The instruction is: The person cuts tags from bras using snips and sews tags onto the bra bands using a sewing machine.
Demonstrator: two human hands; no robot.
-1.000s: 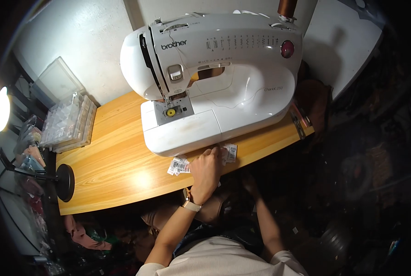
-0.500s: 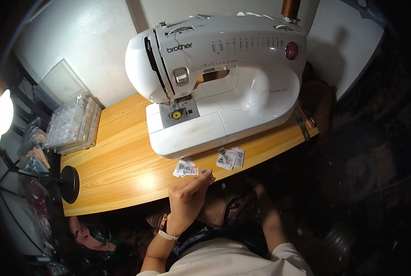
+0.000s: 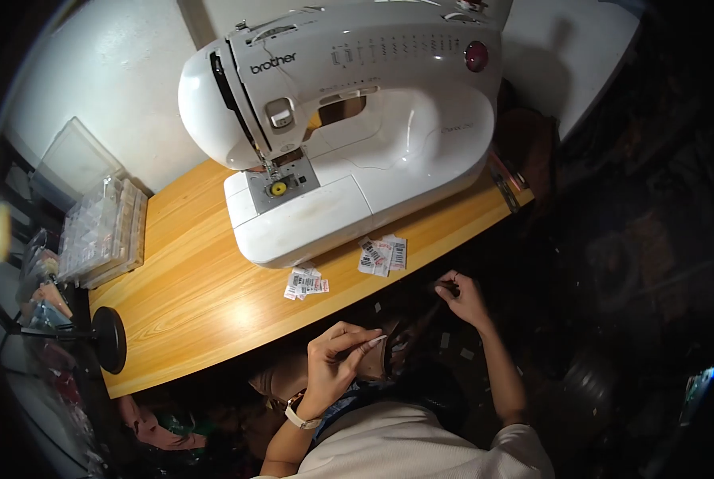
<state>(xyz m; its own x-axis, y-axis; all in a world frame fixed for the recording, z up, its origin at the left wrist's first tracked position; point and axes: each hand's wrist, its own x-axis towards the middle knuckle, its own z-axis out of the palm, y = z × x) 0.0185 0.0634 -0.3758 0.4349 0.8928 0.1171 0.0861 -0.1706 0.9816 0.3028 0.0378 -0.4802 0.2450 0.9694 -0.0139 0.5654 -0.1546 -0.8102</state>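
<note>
My left hand (image 3: pixel 341 361), with a watch band on its wrist, is raised over my lap in front of the table edge. Its thumb and fingers pinch something small and pale that is too small to name. To the right, past the table's front edge, my right hand (image 3: pixel 462 298) has its thumb and index finger pressed together; what they hold is dark and cannot be made out. Two groups of small printed labels lie on the table, one on the left (image 3: pixel 305 283) and one on the right (image 3: pixel 382 255), both in front of the white sewing machine (image 3: pixel 309 219).
The wooden table (image 3: pixel 181 295) carries a black lamp base (image 3: pixel 109 340) at its left end. Clear compartment boxes (image 3: pixel 105 231) stand at the back left. Dark slender tools (image 3: pixel 506 191) lie near the right edge. Pinkish cloth (image 3: pixel 153 427) is below the table.
My left hand has drawn back from the labels toward my lap, uncovering them. My right hand has risen out of the dark, its fingers now visible. The view has shifted slightly.
</note>
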